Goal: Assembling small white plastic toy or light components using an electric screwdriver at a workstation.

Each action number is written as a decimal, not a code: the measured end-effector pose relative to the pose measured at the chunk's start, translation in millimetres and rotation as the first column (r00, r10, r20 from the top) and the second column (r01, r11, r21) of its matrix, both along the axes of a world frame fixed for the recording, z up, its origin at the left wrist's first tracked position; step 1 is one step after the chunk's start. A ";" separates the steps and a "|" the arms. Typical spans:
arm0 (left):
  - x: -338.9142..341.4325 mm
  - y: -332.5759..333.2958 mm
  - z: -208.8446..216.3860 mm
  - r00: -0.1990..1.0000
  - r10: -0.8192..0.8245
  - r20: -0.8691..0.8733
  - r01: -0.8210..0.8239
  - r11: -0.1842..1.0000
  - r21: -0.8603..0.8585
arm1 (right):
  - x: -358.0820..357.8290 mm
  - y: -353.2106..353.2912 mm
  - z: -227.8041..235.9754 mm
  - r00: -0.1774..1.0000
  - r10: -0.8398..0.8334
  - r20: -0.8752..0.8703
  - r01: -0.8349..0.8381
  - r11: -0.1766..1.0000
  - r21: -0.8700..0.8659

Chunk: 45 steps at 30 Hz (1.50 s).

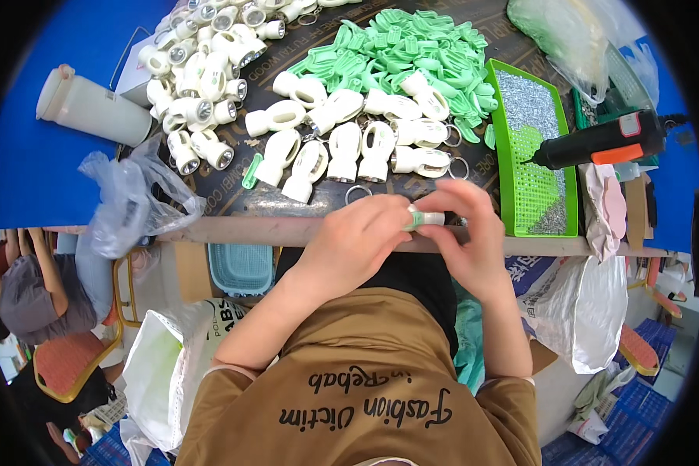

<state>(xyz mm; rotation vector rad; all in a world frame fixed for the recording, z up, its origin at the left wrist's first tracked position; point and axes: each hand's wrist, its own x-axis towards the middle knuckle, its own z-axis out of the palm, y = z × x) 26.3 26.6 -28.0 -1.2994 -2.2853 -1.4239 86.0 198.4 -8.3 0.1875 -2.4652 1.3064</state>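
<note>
Close over the table's near edge, both my hands meet on a small white keychain flashlight [433, 219] with a light green part on its side. My left hand [353, 242] is wrapped round one end and hides much of it. With thumb and forefinger, my right hand [476, 237] pinches the other end. Just beyond lie several white flashlights [343, 149] with looped handles, some with metal key rings [459, 168]. One loose green piece [252, 171] lies left of them. Farther back is a heap of light green plastic pieces [396, 50].
More white flashlights [210, 74] are piled at the far left, near a white cup [93, 109] and a see-through plastic bag [136, 198]. At right, a black electric screwdriver [598, 146] lies across a green basket [508, 190] of small metal screws. White sacks [163, 365] stand below the table.
</note>
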 end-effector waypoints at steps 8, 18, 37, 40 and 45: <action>-1.8 0.9 1.9 0.996 -0.022 -0.081 0.020 0.999 -0.028 | -1.6 108.9 59.9 0.764 -0.509 -0.397 0.317 0.832 -0.456; -3.6 -1.0 7.5 0.996 -0.069 -0.057 0.061 0.988 -0.140 | -16.4 133.4 71.9 0.995 0.018 -0.103 -0.059 0.909 -0.412; -4.1 2.9 9.0 0.999 -0.052 -0.007 0.051 0.993 -0.108 | -41.0 126.6 64.1 0.934 -0.048 -0.354 -0.162 0.825 -0.542; -3.6 3.4 8.9 0.999 -0.048 0.015 0.049 0.994 -0.099 | -37.6 129.1 71.2 0.895 -0.067 -0.441 -0.234 0.770 -0.593; -4.1 2.9 7.8 0.999 -0.045 0.009 0.046 0.995 -0.094 | -8.6 119.6 68.5 0.910 -0.246 -0.332 -0.039 0.749 -0.661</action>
